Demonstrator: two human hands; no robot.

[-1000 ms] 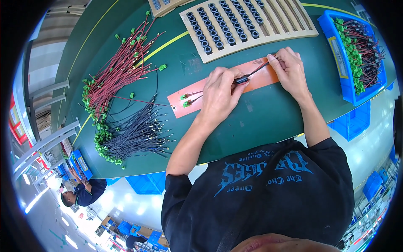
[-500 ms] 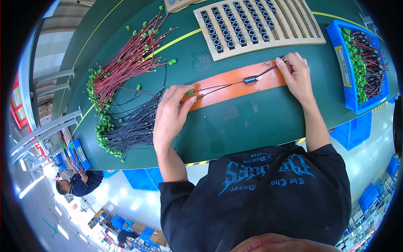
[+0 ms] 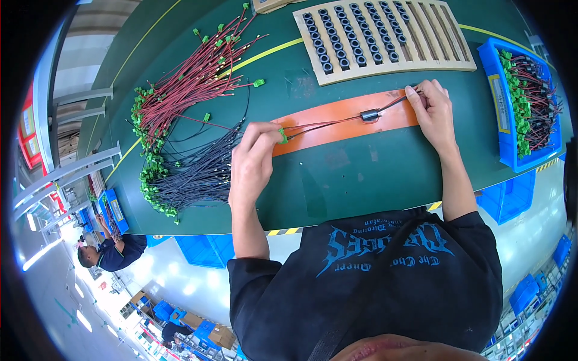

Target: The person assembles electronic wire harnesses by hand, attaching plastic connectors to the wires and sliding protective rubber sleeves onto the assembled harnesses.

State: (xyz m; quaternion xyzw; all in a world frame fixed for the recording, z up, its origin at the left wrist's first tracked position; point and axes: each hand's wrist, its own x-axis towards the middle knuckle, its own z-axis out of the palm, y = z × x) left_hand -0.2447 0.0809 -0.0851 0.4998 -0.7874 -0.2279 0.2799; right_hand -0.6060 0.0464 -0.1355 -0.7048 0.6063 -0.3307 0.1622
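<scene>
A strip (image 3: 397, 119) lies across the middle of the desk (image 3: 361, 180), a cable (image 3: 392, 104) with its core (image 3: 369, 115) over it. Behind the strip, toward the desk's far edge, a board (image 3: 403, 67) holds rows of rings (image 3: 350, 35). Left of the strip lie the far wire bundle (image 3: 186, 87) and, before it, the near wire bundle (image 3: 192, 180). A bin (image 3: 509, 150) with connector leads (image 3: 533, 102) inside stands near the desk's right edge.

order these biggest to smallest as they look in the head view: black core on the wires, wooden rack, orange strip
1. Wooden rack
2. Orange strip, even allowing for its partly covered ends
3. Black core, by far the smallest
</scene>
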